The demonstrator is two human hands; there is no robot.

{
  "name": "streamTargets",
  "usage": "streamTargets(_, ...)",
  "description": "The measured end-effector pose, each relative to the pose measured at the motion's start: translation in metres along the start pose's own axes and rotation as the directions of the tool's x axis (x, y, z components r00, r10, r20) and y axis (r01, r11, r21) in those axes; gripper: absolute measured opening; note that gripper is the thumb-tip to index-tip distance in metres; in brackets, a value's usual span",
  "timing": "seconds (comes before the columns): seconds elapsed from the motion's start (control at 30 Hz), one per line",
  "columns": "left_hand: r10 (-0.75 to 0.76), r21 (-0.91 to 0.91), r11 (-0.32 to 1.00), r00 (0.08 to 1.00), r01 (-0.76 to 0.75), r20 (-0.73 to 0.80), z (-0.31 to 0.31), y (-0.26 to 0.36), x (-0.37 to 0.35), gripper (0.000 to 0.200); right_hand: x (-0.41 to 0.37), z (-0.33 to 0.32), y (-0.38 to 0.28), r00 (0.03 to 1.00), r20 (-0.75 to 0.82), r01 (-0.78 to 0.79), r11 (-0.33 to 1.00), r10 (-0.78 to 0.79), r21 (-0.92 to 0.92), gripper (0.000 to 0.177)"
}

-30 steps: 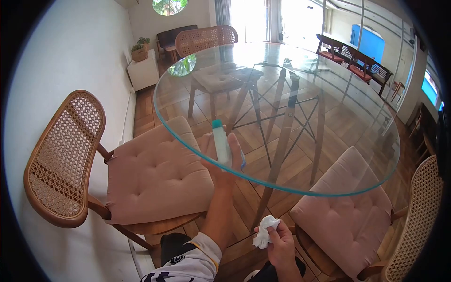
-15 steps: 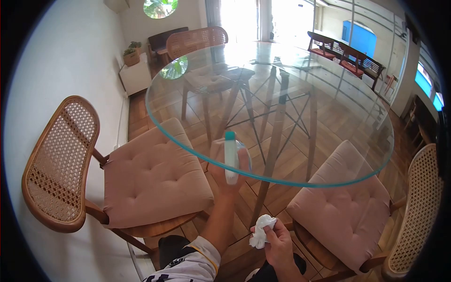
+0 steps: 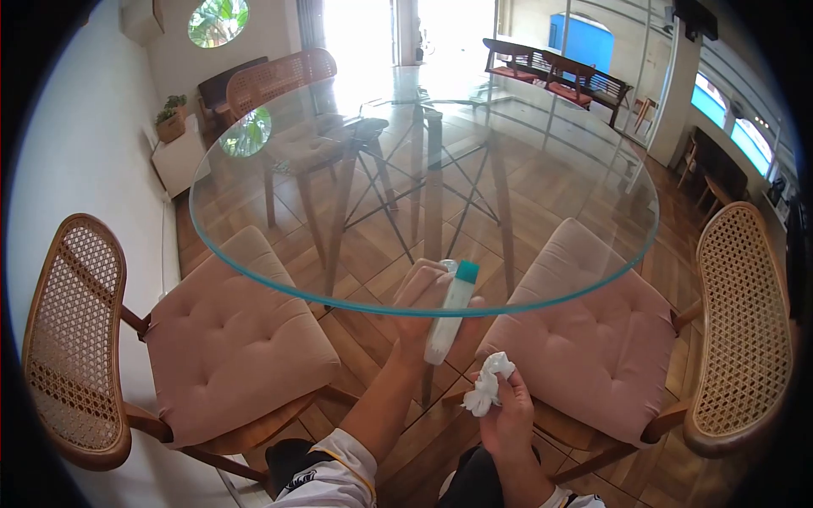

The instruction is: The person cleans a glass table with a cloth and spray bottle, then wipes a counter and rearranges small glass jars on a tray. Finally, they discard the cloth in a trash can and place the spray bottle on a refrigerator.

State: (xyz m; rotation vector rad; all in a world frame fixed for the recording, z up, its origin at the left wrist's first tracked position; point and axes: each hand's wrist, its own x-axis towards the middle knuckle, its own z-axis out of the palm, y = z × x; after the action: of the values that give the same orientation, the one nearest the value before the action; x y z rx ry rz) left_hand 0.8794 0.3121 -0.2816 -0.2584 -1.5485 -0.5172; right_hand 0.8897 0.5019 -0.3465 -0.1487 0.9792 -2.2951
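My left hand (image 3: pixel 421 305) grips a white spray bottle (image 3: pixel 449 317) with a teal cap, held at the near edge of the round glass table (image 3: pixel 254 262), its top over the glass. My right hand (image 3: pixel 506 406) sits lower, below the table edge, closed around a crumpled white tissue (image 3: pixel 485 386). The two hands are close together but apart.
Rattan chairs with pink cushions stand at the left (image 3: pixel 229 347) and right (image 3: pixel 593 339) of me, and another (image 3: pixel 279 85) at the far side. A white cabinet with a plant (image 3: pixel 174 144) lines the left wall. The floor is wooden.
The view has swung left, so the table and hands sit more central. My left hand with the bottle moved right along the table edge, closer to my right hand.
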Motion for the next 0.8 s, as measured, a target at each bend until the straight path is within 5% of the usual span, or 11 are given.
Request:
streamTargets(0.13, 0.002, -0.001, 1.000, 1.000, -0.002, 0.011, 0.001, 0.002, 0.013, 0.025, 0.002, 0.007, -0.001, 0.998, -0.016, 0.054, 0.998, -0.053, 0.025, 0.022)
streamTargets(0.23, -0.009, 0.024, 1.000, 0.988, 0.005, 0.157, -0.015, 0.002, 0.002, 0.024, 0.027, 0.019, -0.021, 0.992, -0.031, 0.119, 0.993, -0.119, -0.009, 0.024)
streamTargets(0.3, -0.173, 0.073, 0.985, 0.951, 0.159, 0.256, -0.033, 0.027, 0.013, 0.019, 0.059, 0.035, -0.051, 0.998, 0.050, 0.024, 1.000, -0.025, 0.015, 0.027)
streamTargets(0.4, -0.298, 0.117, 0.954, 0.894, 0.275, 0.335, -0.067, 0.056, 0.012, 0.020, 0.099, 0.075, -0.057, 0.943, 0.309, 0.082, 0.986, -0.124, 0.146, 0.030)
streamTargets(0.63, -0.536, 0.162, 0.833, 0.701, 0.528, 0.470, -0.118, 0.101, -0.054, 0.025, 0.124, 0.138, -0.069, 0.730, 0.682, -0.254, 0.910, -0.041, 0.327, 0.030)
streamTargets(0.73, -0.598, 0.154, 0.770, 0.617, 0.619, 0.512, -0.131, 0.112, -0.063, 0.025, 0.102, 0.114, -0.099, 0.654, 0.720, -0.224, 0.849, -0.233, 0.479, 0.026)
streamTargets(0.8, -0.651, 0.171, 0.717, 0.561, 0.676, 0.511, -0.135, 0.120, -0.068, 0.025, 0.087, 0.120, -0.106, 0.789, 0.551, -0.062, 0.856, -0.273, 0.513, 0.031)
